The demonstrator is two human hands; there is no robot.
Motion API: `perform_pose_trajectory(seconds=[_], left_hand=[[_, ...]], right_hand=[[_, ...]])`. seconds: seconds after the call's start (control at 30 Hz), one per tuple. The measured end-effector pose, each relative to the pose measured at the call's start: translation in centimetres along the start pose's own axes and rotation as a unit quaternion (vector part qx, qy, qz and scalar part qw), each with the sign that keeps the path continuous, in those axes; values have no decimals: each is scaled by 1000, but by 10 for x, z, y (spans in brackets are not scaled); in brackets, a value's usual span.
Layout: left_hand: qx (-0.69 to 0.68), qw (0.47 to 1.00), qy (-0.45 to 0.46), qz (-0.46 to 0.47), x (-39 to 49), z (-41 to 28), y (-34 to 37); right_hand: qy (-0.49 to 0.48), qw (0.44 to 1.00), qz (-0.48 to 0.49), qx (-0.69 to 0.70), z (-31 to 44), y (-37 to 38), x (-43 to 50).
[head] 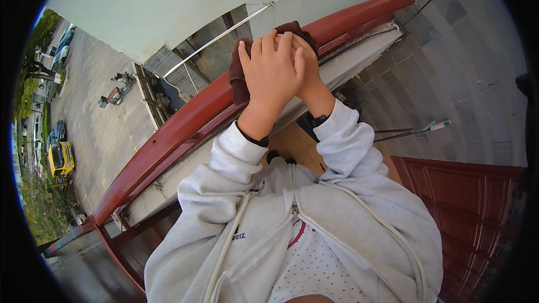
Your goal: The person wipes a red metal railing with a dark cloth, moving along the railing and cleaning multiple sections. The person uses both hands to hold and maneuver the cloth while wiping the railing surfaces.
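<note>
A dark brown cloth [239, 86] is draped over the red-painted handrail [181, 128] in front of me. My left hand [269, 69] lies across the top, its little-finger side against the cloth and its thumb over my right hand. Partly hidden beneath it, my right hand [309, 71] presses on the cloth, whose far corner shows past the fingertips. Both hands are together on the rail's upper side. The palms and the cloth under them are out of sight.
A pale ledge [168, 195] runs below the handrail. To my right stand a grey tiled wall [425, 88], a long-handled tool [440, 125] and a red panelled door [463, 202]. Beyond the rail are a white pole [219, 35], a parked scooter [116, 92] and a yellow vehicle [61, 159].
</note>
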State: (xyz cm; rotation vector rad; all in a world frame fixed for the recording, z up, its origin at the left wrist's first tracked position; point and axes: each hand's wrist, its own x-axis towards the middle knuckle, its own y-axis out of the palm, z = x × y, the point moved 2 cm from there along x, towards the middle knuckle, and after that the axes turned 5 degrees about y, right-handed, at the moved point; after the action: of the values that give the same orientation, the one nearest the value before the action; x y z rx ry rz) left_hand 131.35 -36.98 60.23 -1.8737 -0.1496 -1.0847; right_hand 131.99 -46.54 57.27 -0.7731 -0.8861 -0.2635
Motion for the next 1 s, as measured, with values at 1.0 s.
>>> perform_pose_trajectory(seconds=[1.0], left_hand=[[-65, 993, 40, 95, 242, -279, 335]], right_hand=[[206, 973, -106, 2, -397, -265, 30]])
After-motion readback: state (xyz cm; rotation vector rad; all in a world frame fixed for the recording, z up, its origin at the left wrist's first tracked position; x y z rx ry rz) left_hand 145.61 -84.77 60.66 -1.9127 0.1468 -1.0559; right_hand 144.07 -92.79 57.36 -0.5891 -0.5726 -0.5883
